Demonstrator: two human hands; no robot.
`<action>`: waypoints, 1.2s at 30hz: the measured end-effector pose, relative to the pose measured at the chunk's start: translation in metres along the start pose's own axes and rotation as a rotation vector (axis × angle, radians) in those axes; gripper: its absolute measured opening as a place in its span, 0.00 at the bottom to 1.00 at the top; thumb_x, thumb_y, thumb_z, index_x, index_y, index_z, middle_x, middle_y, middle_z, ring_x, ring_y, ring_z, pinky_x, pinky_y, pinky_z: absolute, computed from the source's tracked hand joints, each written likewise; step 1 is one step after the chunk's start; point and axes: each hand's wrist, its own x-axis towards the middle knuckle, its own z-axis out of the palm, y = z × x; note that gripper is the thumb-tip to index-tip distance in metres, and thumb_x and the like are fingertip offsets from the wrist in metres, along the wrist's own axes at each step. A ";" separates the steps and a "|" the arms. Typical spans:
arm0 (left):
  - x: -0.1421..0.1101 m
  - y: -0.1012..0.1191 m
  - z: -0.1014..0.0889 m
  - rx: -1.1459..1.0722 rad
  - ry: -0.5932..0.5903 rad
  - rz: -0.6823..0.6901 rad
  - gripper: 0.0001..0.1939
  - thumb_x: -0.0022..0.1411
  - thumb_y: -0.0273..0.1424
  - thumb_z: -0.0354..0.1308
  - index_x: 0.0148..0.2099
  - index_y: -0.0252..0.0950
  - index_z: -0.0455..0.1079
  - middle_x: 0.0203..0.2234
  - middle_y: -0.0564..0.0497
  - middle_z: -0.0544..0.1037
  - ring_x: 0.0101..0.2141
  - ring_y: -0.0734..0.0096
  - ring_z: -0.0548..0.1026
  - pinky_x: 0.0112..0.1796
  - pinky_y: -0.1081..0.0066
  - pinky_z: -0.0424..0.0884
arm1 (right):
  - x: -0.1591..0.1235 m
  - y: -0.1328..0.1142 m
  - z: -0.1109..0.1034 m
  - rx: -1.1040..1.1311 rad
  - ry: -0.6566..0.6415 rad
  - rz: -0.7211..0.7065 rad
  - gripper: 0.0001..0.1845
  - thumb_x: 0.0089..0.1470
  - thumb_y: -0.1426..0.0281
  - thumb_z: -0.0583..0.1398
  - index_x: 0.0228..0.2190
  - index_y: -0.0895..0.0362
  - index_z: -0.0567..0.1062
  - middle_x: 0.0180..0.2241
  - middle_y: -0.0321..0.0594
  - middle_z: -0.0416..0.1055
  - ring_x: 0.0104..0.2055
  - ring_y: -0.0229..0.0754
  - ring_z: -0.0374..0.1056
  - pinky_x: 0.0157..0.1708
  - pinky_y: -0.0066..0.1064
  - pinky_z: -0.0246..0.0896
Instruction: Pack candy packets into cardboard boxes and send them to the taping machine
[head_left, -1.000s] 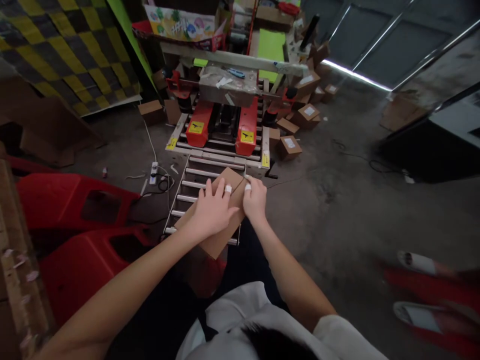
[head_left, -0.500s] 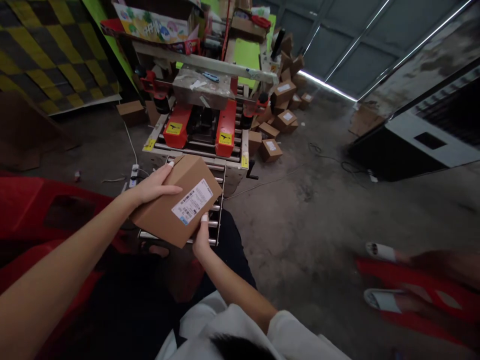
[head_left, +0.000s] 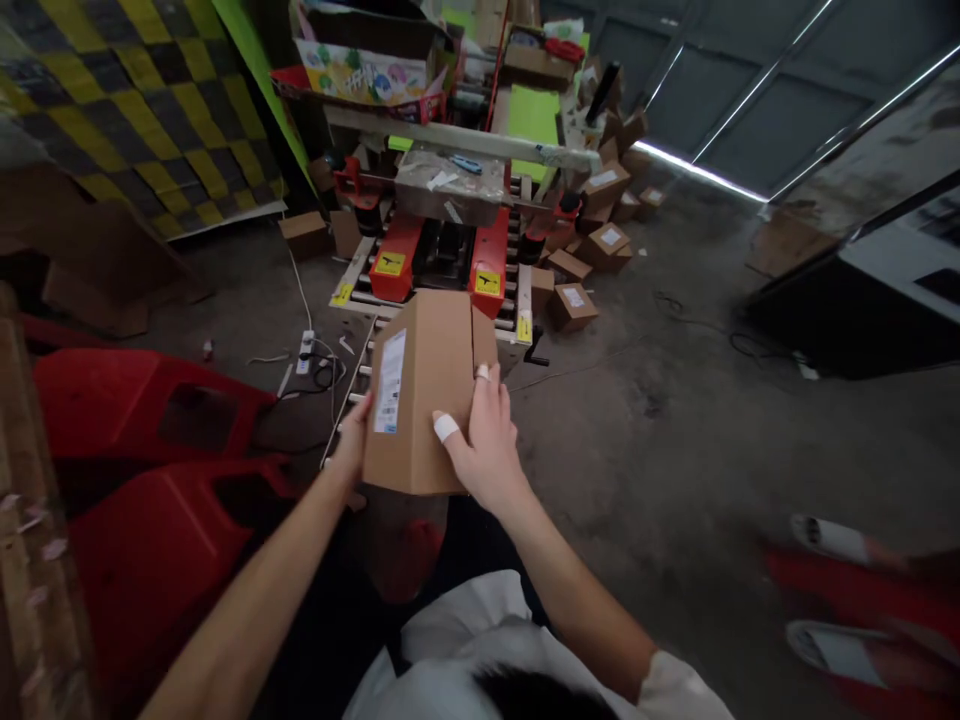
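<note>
Carton (head_left: 424,390) held between both hands, long axis toward the sealer (head_left: 442,255)

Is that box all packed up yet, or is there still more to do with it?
Done: the cardboard box has its flaps folded shut and a white label stuck on its side. In hand: the left hand and right hand hold it above the roller track. Left: no tape shows on its top seam, and it has not yet gone into the red sealing machine ahead. Labelled boxes lie on the floor beside it.
</note>
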 end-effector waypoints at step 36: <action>0.005 0.036 0.019 0.435 0.003 0.325 0.28 0.63 0.34 0.46 0.65 0.38 0.55 0.68 0.49 0.44 0.67 0.66 0.41 0.63 0.61 0.45 | -0.008 0.009 0.017 -0.490 -0.393 -0.474 0.60 0.39 0.45 0.62 0.65 0.60 0.46 0.67 0.55 0.27 0.68 0.64 0.26 0.57 0.66 0.39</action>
